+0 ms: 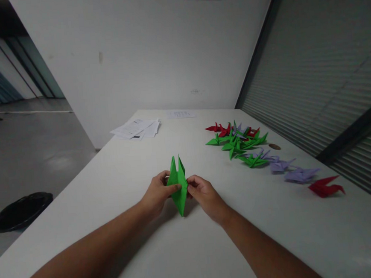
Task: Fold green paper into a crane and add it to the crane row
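A folded piece of green origami paper point(179, 195) stands upright between my two hands, just above the white table. Two narrow points rise at its top and a single point faces down. My left hand point(159, 191) grips its left side, the thumb laid across the front and the fingers behind. At the right edge, my right hand point(203, 193) pinches the paper between thumb and fingers. Part of the fingers behind the paper is hidden.
On the right of the white table point(143, 253) lie several green paper cranes point(235, 145), purple ones point(300, 174) and a red paper crane point(326, 187). Paper sheets point(136, 128) lie at the back left. A black bin point(22, 211) stands on the floor; window blinds point(314, 60) border the right.
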Available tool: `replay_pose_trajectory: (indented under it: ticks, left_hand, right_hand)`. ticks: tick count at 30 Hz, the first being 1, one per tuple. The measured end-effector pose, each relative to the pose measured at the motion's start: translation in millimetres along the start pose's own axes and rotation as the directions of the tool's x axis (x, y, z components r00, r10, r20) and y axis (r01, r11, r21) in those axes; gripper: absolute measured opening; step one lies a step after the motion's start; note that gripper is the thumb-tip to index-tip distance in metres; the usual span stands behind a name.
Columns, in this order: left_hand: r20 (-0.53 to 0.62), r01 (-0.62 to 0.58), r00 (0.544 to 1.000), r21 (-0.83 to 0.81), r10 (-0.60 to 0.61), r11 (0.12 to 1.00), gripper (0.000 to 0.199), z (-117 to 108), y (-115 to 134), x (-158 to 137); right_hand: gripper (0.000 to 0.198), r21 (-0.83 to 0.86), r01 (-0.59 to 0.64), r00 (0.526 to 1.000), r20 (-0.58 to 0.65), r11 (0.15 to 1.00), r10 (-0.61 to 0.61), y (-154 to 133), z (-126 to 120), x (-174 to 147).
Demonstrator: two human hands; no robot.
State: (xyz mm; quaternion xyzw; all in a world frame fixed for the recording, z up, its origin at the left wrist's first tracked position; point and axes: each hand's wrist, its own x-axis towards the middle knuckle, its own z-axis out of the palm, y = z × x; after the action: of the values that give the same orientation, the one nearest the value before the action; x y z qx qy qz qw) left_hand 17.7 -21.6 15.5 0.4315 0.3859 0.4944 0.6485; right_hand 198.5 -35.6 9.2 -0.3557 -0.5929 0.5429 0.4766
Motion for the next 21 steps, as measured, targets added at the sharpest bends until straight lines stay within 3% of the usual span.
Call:
replay_pose_trajectory:
  ticks: [12, 21]
  left_hand:
    - [0.001, -0.073, 0.997, 0.087, 0.073, 0.994, 0.041, 4.5, 1.5, -3.5]
    - [0.066, -0.028, 0.998, 0.128, 0.020, 0.991, 0.045, 5.6, 0.5, -4.2]
  right_hand:
    - [0.044, -0.028, -0.004, 1.000, -0.006, 1.000, 0.004, 13.1, -0.6, 2.3]
    - [0.028, -0.147, 0.028, 0.999, -0.031, 0.989, -0.033, 14.0, 0.8, 2.4]
